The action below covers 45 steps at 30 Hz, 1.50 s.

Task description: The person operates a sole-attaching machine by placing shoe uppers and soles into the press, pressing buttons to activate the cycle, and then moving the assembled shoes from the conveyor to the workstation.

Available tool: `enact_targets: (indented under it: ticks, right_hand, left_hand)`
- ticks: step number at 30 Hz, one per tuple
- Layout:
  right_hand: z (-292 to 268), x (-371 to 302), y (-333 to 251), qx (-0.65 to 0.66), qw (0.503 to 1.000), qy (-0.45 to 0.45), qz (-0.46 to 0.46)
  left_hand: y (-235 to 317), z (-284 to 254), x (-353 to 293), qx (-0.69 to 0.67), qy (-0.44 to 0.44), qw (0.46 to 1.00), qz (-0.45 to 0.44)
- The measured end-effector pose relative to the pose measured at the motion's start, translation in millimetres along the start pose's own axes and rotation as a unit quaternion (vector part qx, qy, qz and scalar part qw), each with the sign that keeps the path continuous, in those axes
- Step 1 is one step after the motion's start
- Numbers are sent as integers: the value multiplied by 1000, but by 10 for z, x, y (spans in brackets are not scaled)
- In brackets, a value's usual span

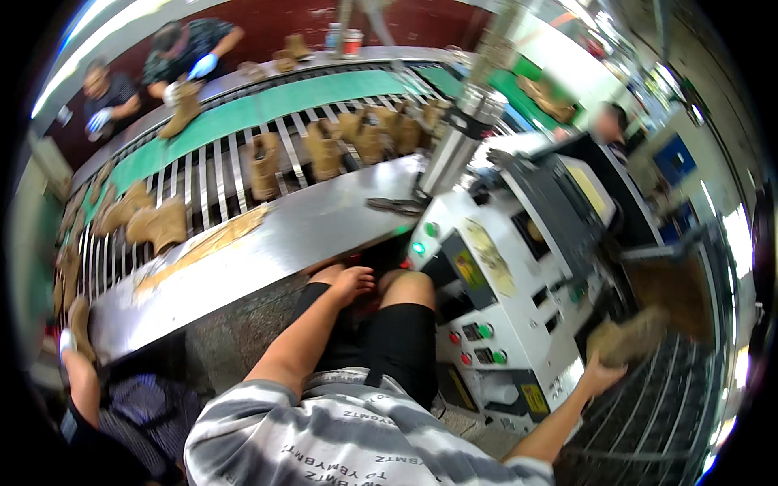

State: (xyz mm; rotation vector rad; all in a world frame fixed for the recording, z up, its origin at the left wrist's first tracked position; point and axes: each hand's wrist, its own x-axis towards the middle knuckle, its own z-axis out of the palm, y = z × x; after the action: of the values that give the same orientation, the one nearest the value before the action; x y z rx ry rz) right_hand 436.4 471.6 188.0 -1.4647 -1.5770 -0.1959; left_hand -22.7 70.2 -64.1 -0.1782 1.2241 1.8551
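Note:
My left hand (350,282) rests on my left knee, fingers loosely spread, holding nothing. My right arm stretches out to the right, and my right hand (601,374) grips a tan boot (628,337) from below, lifted beside the white machine (494,283) over a metal grate (648,421). I sit in black shorts and a striped shirt, knees against the steel counter (284,235).
Several tan boots (263,166) stand on a roller conveyor with a green belt (267,105) behind the counter. Two people in blue gloves work at the far side. Another person sits at my lower left. A dark tool (395,206) lies on the counter. A steel cylinder (458,146) rises above the machine.

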Motion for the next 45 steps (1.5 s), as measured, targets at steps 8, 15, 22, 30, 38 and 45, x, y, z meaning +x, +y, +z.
enact_targets:
  ticks: [8,15,22,30,38,45]
  right_hand:
    - [-379,-862,-636,263,963,43,45]
    - [-166,-2120,-2039,687,632,-358,-26]
    - [-539,-2404,-3301,448,537,-689,-189]
    - [135,-3626,-2211,274,715,-613,-193]
    - [245,-3971,-2205,215,791,-528,-223]
    - [355,-3994,-2182,217,794,-530,-205]
  left_hand:
    - [-79,328,-490,124,-228,965,28]
    - [755,795,-1545,-44,-474,871,124]
    - [1405,-941,-1812,-337,-114,904,235]
    - [2568,-2559,-1217,-209,200,852,436]
    - [3010,-2585,-44,253,472,734,418]
    - [2848,-2864,-44,223,416,772,425]
